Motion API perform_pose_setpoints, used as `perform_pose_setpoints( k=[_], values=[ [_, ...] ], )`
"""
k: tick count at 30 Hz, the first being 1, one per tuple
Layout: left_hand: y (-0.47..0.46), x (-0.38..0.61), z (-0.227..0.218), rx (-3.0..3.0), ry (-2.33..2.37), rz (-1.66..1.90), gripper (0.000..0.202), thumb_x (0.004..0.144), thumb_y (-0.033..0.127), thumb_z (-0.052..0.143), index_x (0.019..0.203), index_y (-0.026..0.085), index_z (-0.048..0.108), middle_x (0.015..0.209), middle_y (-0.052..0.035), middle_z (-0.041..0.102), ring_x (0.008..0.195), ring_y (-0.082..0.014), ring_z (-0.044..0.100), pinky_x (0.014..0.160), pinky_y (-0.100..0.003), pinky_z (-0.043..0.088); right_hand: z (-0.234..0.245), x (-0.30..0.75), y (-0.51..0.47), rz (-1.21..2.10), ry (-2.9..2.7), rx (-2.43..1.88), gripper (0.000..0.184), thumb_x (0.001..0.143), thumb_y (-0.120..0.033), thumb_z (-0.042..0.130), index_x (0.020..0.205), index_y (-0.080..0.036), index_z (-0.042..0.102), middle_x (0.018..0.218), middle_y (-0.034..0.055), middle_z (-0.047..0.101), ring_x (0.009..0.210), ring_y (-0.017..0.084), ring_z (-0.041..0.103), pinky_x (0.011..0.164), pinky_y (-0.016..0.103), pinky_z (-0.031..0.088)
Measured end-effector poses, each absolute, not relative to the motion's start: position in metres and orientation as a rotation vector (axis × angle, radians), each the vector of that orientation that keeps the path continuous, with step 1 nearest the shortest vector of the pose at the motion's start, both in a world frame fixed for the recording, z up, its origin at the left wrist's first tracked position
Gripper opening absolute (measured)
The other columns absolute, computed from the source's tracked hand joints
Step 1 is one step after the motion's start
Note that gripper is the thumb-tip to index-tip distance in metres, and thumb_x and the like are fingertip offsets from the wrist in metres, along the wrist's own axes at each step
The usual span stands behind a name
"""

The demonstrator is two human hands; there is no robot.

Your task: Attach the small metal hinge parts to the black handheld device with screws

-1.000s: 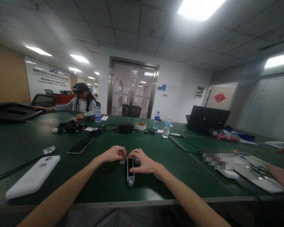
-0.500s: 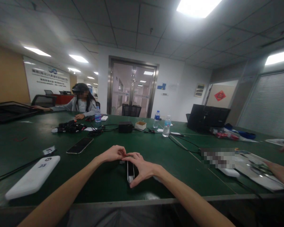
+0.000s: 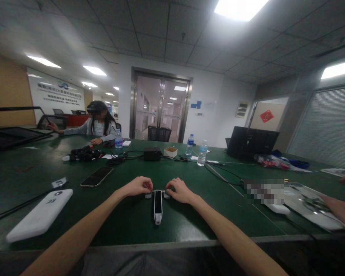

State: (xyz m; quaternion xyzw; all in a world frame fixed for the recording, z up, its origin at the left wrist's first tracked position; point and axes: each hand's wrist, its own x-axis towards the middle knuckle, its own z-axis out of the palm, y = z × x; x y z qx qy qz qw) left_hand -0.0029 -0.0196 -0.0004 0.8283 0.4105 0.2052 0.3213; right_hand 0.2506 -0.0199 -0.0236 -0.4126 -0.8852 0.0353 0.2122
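- Here, the slim white-framed device point(image 3: 158, 207) lies on the green table point(image 3: 126, 226) between both hands, lengthwise toward the near edge, with tabletop before that edge.
- Left hand point(image 3: 138, 186): fingers curled nearly closed at its left side piece; right hand point(image 3: 180, 191): likewise at the right. Whether either grips, I cannot tell.
- Beyond: a small open-topped box point(image 3: 170, 153), contents indistinct, near clear plastic bottles point(image 3: 202, 154).
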Motion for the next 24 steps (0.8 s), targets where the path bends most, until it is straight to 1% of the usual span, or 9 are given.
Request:
perform_pose_setpoints(
  k=[4, 9, 11, 14, 19, 24],
  values=[
    [-0.0213, -0.0025, 0.0018, 2.186, 1.137, 0.527, 0.023, 0.07, 0.034, 0.064, 0.084, 0.016, 0.062, 0.085, -0.0017, 0.067, 0.08, -0.016, 0.062, 0.072, -0.024, 0.047, -0.0281, 0.2483, -0.0163, 0.141, -2.493, -1.061, 0.013, 0.084, -0.022, 0.054, 0.084, -0.019, 0.066, 0.083, 0.0034, 0.064, 0.082, 0.017, 0.054, 0.078, 0.029, 0.037],
    [-0.0207, -0.0046, 0.0007, 2.231, 1.174, 0.5, 0.024, 0.073, 0.038, 0.062, 0.084, 0.016, 0.063, 0.082, -0.0008, 0.066, 0.077, -0.0151, 0.062, 0.067, -0.022, 0.046, -0.0258, 0.247, -0.0198, 0.141, -2.474, -1.012, 0.014, 0.079, -0.014, 0.053, 0.082, -0.019, 0.066, 0.081, 0.002, 0.064, 0.079, 0.015, 0.054, 0.077, 0.027, 0.037],
    [-0.0214, -0.005, 0.0012, 2.258, 1.185, 0.452, 0.026, 0.074, 0.04, 0.061, 0.085, 0.017, 0.064, 0.081, -0.0005, 0.066, 0.075, -0.0146, 0.061, 0.065, -0.021, 0.044, -0.023, 0.248, -0.0218, 0.143, -2.464, -1.029, 0.012, 0.077, -0.016, 0.056, 0.081, -0.019, 0.066, 0.082, 0.002, 0.064, 0.08, 0.016, 0.054, 0.076, 0.027, 0.038],
    [-0.023, -0.0046, 0.0032, 2.261, 1.206, 0.406, 0.029, 0.073, 0.042, 0.061, 0.086, 0.017, 0.066, 0.08, -0.0006, 0.066, 0.073, -0.0145, 0.06, 0.064, -0.021, 0.043, -0.0197, 0.2486, -0.0244, 0.162, -2.462, -1.035, 0.007, 0.078, -0.022, 0.059, 0.08, -0.018, 0.065, 0.081, 0.0018, 0.063, 0.082, 0.016, 0.053, 0.076, 0.028, 0.038],
    [-0.025, -0.0044, 0.0047, 2.258, 1.194, 0.428, 0.031, 0.073, 0.045, 0.06, 0.087, 0.018, 0.067, 0.079, -0.0011, 0.066, 0.071, -0.0159, 0.059, 0.062, -0.022, 0.042, -0.0194, 0.2471, -0.0261, 0.208, -2.466, -1.02, 0.012, 0.082, -0.029, 0.059, 0.079, -0.017, 0.062, 0.082, 0.0025, 0.062, 0.08, 0.015, 0.053, 0.076, 0.029, 0.039],
    [-0.0299, -0.002, 0.0044, 2.283, 1.214, 0.41, 0.03, 0.074, 0.044, 0.058, 0.088, 0.019, 0.067, 0.079, -0.0009, 0.065, 0.068, -0.0152, 0.057, 0.058, -0.021, 0.04, -0.0199, 0.247, -0.0262, 0.25, -2.454, -0.986, 0.013, 0.083, -0.03, 0.058, 0.08, -0.018, 0.062, 0.083, 0.0023, 0.061, 0.079, 0.015, 0.053, 0.074, 0.029, 0.04]
  ],
)
